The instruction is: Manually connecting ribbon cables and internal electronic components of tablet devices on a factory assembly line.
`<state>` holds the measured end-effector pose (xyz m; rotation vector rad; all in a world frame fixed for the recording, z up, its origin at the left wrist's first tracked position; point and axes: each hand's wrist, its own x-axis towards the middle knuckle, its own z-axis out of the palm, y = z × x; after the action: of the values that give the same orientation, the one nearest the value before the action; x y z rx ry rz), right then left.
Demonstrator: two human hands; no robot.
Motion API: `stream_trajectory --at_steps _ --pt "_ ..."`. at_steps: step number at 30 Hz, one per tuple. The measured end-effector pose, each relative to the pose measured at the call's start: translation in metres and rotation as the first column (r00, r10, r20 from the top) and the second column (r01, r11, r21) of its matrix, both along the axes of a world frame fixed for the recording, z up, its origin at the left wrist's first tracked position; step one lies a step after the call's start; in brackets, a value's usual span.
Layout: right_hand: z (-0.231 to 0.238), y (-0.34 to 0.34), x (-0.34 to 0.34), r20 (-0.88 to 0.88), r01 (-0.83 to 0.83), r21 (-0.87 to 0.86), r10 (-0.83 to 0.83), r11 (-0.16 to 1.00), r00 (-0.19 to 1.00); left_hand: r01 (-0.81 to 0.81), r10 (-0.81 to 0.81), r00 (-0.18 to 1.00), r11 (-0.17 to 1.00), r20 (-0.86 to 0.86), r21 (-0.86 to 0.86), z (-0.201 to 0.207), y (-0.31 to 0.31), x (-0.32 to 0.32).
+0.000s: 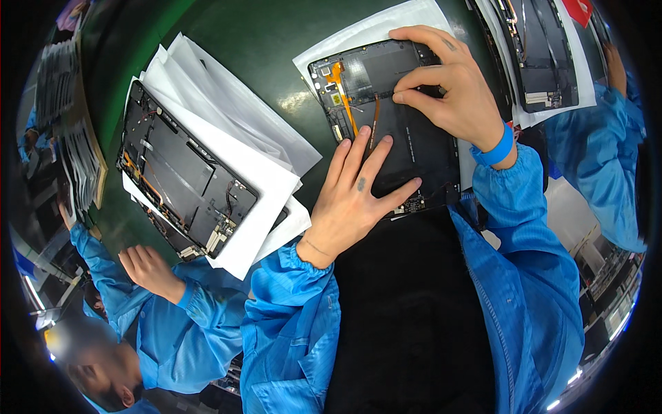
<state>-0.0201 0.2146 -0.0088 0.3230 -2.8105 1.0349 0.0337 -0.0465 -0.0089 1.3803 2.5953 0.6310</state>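
Your left hand [352, 207] lies palm down with its fingers spread apart, their tips resting on the near-left part of the dark casing [433, 155]; it appears to grip nothing. Your right hand [462, 90] is over the casing's far-right part, its thumb and one fingertip almost together; you cannot tell from here whether anything thin is pinched between them. The casing sits under both your hands, on a white sheet [420, 14] on the counter [276, 76], its long axis seeming to run away from your body. The relation that matters looks to be the brown cable [376, 119]: it lies just left of your right hand's pinch, long axis running from near to far, and its near end passes between two fingers of your left hand, which is the nearer one. The orange cable [343, 96] lies farther left, just beyond your left fingertips. As for brands, labels or writing, you can make out none; any marks on the parts are too small to read.
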Motion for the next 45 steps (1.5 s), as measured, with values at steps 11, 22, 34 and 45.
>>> stream_trajectory --at_steps 11,22,34,45 --pt "0.0 0.002 -0.001 0.015 0.003 -0.013 -0.002 1.0 1.0 -0.044 0.041 0.997 0.998 0.062 0.043 -0.002 0.001 0.001" --pt "-0.002 0.001 -0.001 0.012 0.01 -0.012 -0.01 1.0 1.0 -0.055 0.052 0.995 0.998 0.091 0.03 0.002 0.003 0.0" --pt "-0.006 -0.001 -0.002 -0.06 0.008 -0.031 -0.01 0.999 0.998 -0.04 0.035 0.997 0.996 0.063 0.085 0.007 0.003 -0.002" --pt "-0.017 0.014 -0.007 -0.081 -0.086 -0.084 0.079 0.993 0.994 -0.797 0.256 0.305 0.596 0.917 0.099 -0.014 -0.068 0.087"
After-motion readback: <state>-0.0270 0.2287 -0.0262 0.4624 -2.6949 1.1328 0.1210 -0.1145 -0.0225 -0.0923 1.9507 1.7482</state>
